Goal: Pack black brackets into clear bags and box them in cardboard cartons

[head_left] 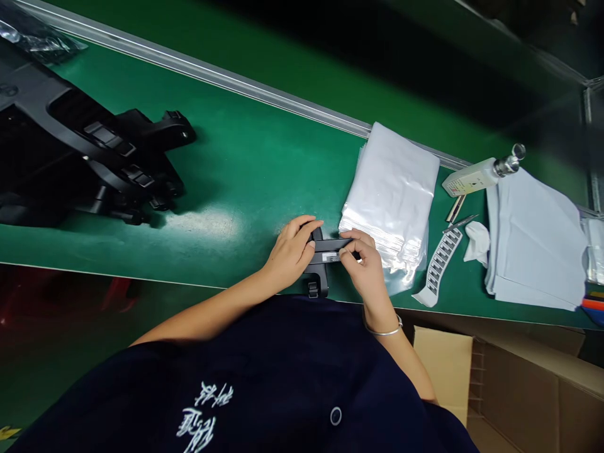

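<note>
A black plastic part [321,270] with long bars lies at the front edge of the green bench, close to my body. A small pale printed label [329,257] sits on one of its bars. My left hand [293,250] grips the part's left side, thumb and fingers curled over it. At the other end of the bars, my right hand [364,261] has its thumb and forefinger pinched by the label's right end, with the other fingers behind the bar. The right fingers partly hide that end. Beside my right hand is a stack of clear plastic bags [394,182].
Several black plastic assemblies [108,151] are piled at the left. Right of the bags are a strip of labels [441,264], tweezers [460,223], a crumpled white wipe [476,242], a pump bottle [474,178] and white sheets [533,245]. An open cardboard box [514,384] stands below the bench.
</note>
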{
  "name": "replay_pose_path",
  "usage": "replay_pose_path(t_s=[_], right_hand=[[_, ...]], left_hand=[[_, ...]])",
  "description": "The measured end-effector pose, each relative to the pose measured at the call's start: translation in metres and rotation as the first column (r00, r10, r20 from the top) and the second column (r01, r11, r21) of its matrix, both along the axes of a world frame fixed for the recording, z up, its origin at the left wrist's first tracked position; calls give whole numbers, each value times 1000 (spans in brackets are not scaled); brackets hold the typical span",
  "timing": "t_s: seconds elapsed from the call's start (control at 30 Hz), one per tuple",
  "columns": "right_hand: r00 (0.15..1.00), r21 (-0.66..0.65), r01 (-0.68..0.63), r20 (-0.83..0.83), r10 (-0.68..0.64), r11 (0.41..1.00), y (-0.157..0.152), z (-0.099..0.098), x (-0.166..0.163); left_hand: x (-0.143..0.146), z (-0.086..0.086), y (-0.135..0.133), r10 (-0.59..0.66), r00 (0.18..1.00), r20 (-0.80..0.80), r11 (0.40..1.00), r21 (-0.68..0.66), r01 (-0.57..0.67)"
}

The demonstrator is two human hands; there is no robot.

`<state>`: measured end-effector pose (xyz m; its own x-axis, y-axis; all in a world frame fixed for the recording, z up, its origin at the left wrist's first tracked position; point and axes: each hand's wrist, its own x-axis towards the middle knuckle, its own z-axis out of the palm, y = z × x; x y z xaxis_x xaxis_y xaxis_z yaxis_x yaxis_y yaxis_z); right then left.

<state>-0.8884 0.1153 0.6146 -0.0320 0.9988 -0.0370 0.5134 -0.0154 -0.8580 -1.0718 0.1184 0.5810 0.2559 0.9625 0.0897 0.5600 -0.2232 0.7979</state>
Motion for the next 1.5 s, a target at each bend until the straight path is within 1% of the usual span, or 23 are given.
replay_pose_path(t_s=[0.07, 0.13, 0.17, 0.2, 0.23, 0.27, 0.33, 0.4, 0.6, 0.73, 0.8, 0.9, 1.03, 1.1, 1.13, 1.17, 1.23, 1.33, 1.37, 1.4, 1.43, 1.47, 1.5], right_hand=[[1000, 4, 2, 9, -2, 1000, 0, 0, 0], [1000, 1, -1, 13, 1, 1000, -1, 1, 0], [1000, -1, -6, 14, 6, 1000, -1, 1, 1], [1000, -3, -13, 17, 13, 1000, -1, 1, 1], [1000, -3, -21, 20, 21, 1000, 0, 2, 1], [999, -3, -28, 24, 28, 1000, 0, 1, 2], [999, -2, -35, 32, 35, 999, 0, 1, 2], [999, -6, -35, 36, 36, 999, 1, 1, 2], [999, -2, -40, 17, 40, 999, 2, 2, 4], [991, 7, 80, -111, -78, 997, 4, 2, 14], [990, 1, 80, -118, -80, 997, 5, 1, 20], [998, 5, 11, -60, -11, 1000, 6, -1, 25], [999, -8, -34, -40, 33, 999, 7, -1, 28], [998, -18, -43, -36, 42, 999, 8, 0, 29], [998, -22, -47, -35, 46, 999, 8, 0, 30], [998, -26, -52, -36, 51, 998, 8, 0, 31], [997, -33, -73, -42, 72, 997, 8, -1, 34], [993, -59, -100, -63, 97, 993, 6, -3, 39], [992, -63, -114, -57, 110, 992, 5, -4, 41], [990, -53, -138, -34, 136, 989, 3, -4, 41], [984, -30, -179, 7, 179, 983, 2, -3, 41], [970, 3, -236, 64, 235, 972, 0, -2, 39], [947, 39, -302, 131, 294, 953, -2, -1, 37]], left_hand=[[-1, 0, -2, 21, 1000, -1, 999, 47, -21], [-5, 0, -5, 31, 999, -10, 988, 155, -29], [-8, 0, -6, 4, 1000, -26, 975, 222, 1], [-11, 1, -7, -50, 997, -54, 957, 283, 63], [-15, 1, -8, -127, 987, -95, 934, 325, 151], [-18, 2, -8, -210, 967, -141, 908, 340, 247], [-22, 3, -8, -336, 917, -216, 866, 311, 391], [-23, 3, -6, -374, 890, -262, 853, 281, 441], [-22, 2, -5, -343, 885, -314, 851, 296, 435], [-23, 1, -5, -328, 887, -327, 840, 329, 432], [-24, 4, -1, -346, 874, -341, 827, 328, 456], [-23, 14, 10, -424, 819, -387, 796, 272, 540], [-17, 31, 26, -542, 685, -487, 718, 155, 678], [-15, 33, 30, -577, 643, -504, 692, 116, 712], [-16, 31, 29, -587, 645, -489, 689, 118, 715], [-17, 27, 27, -588, 666, -459, 695, 135, 706], [-23, 15, 20, -561, 742, -368, 732, 200, 652], [-36, -4, 7, -462, 856, -232, 802, 302, 515], [-40, -9, 3, -402, 896, -188, 832, 334, 443], [-43, -12, 1, -314, 940, -133, 872, 352, 341], [-45, -14, -1, -201, 977, -67, 916, 340, 211], [-45, -14, -3, -76, 997, 4, 955, 289, 72], [-44, -14, -4, 43, 997, 69, 978, 199, -56]])
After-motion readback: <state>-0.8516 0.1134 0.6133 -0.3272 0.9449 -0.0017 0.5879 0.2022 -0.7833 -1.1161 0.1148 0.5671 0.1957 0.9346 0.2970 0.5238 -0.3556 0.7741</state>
